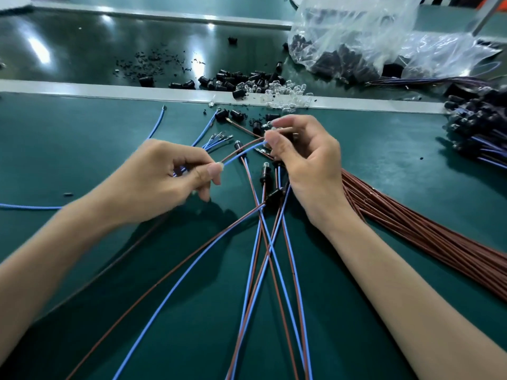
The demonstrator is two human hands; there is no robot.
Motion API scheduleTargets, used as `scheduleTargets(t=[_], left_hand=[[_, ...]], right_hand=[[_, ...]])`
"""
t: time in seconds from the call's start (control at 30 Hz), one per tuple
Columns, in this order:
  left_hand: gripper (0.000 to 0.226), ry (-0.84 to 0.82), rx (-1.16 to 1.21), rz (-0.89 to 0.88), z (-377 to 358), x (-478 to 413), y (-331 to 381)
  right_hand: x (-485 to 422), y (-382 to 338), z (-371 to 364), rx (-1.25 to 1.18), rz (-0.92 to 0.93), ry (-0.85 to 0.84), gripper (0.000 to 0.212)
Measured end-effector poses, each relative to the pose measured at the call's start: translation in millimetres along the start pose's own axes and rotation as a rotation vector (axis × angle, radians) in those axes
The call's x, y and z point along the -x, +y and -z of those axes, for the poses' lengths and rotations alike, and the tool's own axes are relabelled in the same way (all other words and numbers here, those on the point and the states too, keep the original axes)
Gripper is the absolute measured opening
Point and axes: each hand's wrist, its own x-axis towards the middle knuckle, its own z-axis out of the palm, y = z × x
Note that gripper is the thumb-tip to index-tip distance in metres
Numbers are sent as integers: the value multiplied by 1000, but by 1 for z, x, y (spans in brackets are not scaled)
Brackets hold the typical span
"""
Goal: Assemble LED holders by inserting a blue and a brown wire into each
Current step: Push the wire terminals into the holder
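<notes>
My left hand (170, 176) pinches a blue wire (241, 154) and a brown wire (238, 151) between thumb and fingers. Both wires run up and right to my right hand (304, 160), whose thumb and fingers pinch a small LED holder (270, 127); the holder is mostly hidden by the fingers. Below the hands, several finished black holders (266, 174) with blue and brown wire pairs (263, 242) lie fanned out on the green table (82, 270).
A bundle of brown wires (428, 231) lies at the right. Loose blue wires (211, 139) lie behind my left hand. Black holders and clear LEDs (274, 87) are scattered along the metal rail. A plastic bag (365, 37) of holders sits behind, finished assemblies (477, 124) far right.
</notes>
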Motion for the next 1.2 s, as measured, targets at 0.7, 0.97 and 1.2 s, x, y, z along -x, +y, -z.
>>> scheduleTargets(t=[0.7, 0.97, 1.2], left_hand=[[17, -155, 488, 304, -46, -3, 29], [34, 238, -56, 11, -41, -2, -2], [38, 112, -297, -163, -9, -2, -24]], right_hand=[[-2, -1, -1, -119, -118, -13, 32], [2, 1, -5, 453, 125, 3, 37], [4, 3, -9, 580, 192, -118, 9]])
